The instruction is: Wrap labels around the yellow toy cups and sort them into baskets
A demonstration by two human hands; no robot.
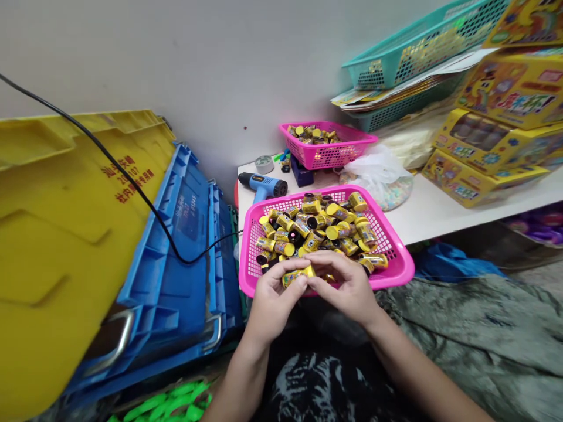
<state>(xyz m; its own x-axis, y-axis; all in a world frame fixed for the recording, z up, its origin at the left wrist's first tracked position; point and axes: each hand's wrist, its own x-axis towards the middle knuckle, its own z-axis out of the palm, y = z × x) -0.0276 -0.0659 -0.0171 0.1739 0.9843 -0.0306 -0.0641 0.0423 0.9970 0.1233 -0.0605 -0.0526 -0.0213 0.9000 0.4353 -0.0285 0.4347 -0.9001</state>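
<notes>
- Left hand point(275, 302) and right hand point(345, 287) together, fingers clasping one yellow cylinder point(295, 276), partly hidden, over the near pink mesh basket point(398, 264)
- Two pink baskets: near one and farther pink basket point(347, 153), each heaped with yellow cylinders point(319, 225), too many to count
- One blue heat gun point(264, 186) on the white table point(435, 217)
- Four yellow printed boxes point(514, 88), some cut off at frame edge

A basket point(398, 266) of canisters point(316, 228) sits on the table point(440, 217), crates point(176, 234) to its left, boxes point(514, 88) behind right.
</notes>
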